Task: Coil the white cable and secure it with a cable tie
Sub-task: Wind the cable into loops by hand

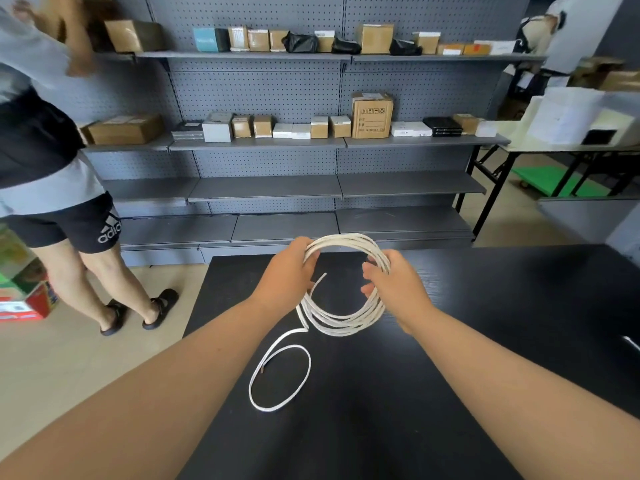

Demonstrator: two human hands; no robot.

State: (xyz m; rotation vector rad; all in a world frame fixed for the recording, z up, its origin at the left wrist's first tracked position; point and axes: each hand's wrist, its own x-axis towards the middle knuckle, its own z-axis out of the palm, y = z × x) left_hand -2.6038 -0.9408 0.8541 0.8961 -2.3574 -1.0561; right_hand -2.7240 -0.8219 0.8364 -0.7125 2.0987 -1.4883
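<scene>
A black desk (pixel 450 341) is standing before grey shelves (pixel 263 188); left hand (pixel 291 271) and right hand (pixel 394 285) are gripping opposite sides of the white cable (pixel 346 322) coil, its tail lying on the desk.

White cable (pixel 346 320) is showing plain white against the black table (pixel 450 341), which is showing a faint wood-grain texture. Grey pegboard shelving (pixel 263 188) is carrying a regular dot pattern of holes on its back panels and is holding brown cardboard boxes (pixel 372 114), white boxes, 1 teal box (pixel 205 39) and black bags. A bystander's black shorts (pixel 69 226) are showing a white logo, and the floor (pixel 69 358) is reading beige.
</scene>
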